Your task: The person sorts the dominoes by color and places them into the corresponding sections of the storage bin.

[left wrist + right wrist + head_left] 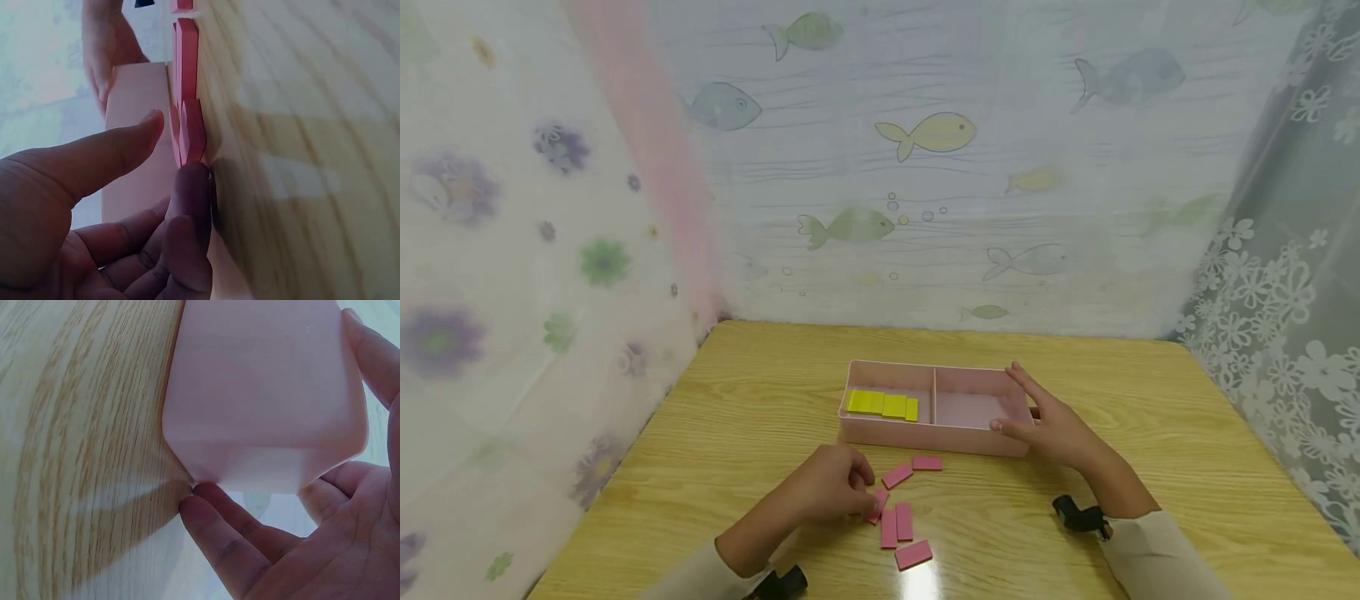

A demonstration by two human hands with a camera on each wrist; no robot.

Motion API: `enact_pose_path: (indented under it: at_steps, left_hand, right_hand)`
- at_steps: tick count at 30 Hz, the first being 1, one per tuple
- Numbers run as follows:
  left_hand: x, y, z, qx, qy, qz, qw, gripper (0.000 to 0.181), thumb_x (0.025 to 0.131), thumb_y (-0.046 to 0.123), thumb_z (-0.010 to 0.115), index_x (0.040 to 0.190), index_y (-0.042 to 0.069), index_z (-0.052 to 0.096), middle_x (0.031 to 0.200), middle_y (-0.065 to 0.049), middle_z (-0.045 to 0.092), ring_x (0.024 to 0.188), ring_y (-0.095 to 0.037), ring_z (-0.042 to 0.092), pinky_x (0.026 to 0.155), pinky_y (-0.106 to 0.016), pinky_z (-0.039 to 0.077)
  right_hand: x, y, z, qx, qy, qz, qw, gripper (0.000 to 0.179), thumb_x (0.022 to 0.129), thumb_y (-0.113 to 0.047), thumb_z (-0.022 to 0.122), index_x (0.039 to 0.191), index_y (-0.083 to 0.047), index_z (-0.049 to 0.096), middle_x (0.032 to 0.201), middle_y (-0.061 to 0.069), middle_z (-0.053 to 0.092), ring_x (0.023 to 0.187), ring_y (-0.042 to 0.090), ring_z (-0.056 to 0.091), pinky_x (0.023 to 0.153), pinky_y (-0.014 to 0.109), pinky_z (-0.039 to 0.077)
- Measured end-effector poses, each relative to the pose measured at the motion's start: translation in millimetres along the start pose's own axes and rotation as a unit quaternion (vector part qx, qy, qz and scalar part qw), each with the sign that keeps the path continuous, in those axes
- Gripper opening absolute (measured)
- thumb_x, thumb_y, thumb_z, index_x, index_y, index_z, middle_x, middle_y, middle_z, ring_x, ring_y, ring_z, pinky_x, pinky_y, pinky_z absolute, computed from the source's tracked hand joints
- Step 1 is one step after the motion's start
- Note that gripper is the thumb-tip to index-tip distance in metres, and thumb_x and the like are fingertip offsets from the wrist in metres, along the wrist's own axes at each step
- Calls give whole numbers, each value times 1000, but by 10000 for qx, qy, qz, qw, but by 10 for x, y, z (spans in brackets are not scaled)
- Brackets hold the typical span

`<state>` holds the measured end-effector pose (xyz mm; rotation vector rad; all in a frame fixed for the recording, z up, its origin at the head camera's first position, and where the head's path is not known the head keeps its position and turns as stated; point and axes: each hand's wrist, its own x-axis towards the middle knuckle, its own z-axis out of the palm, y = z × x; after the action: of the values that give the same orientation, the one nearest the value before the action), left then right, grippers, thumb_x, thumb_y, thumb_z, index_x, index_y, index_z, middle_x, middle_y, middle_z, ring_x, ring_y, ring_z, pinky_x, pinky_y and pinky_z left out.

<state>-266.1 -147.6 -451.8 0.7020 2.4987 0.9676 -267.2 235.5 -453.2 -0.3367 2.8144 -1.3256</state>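
My left hand point(829, 486) is low over the table, its fingertips at a small pink rectangular tile point(881, 502). In the left wrist view the index fingertip meets the end of a tile point(193, 130), while the thumb stands apart from it. My right hand point(1062, 432) holds the right end of a pink two-compartment box point(925, 436), thumb on the near rim and a finger over the far corner. The right wrist view shows fingers bent around the box's end wall point(262, 381). Overlapping yellow tiles point(867, 402) lie in a row in the left compartment.
Several more pink tiles point(913, 555) lie flat and loose between the box and the table's near side. A divider point(933, 396) splits the box. Patterned curtains point(925, 275) hang behind and beside the wooden table point(760, 375).
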Motion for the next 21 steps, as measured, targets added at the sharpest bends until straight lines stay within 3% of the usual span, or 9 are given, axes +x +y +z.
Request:
enact_pose_path:
  at_steps: [14, 21]
  left_hand:
    - [-20, 72, 56, 265, 125, 54, 9996, 29, 74, 21, 93, 93, 9, 75, 68, 7, 65, 66, -9, 59, 58, -23, 48]
    - [-17, 97, 40, 472, 172, 277, 9984, 25, 74, 20, 94, 87, 12, 74, 71, 7, 64, 67, -9, 57, 59, -23, 48]
  right_hand:
    - [-39, -18, 7, 150, -74, -154, 9997, 93, 97, -46, 72, 167, -30, 13, 176, 5, 2, 145, 60, 33, 110, 73, 39]
    - [-19, -3, -8, 7, -35, -137, 9999, 95, 96, -48, 72, 168, -29, 13, 176, 4, 4, 144, 58, 37, 110, 72, 39]
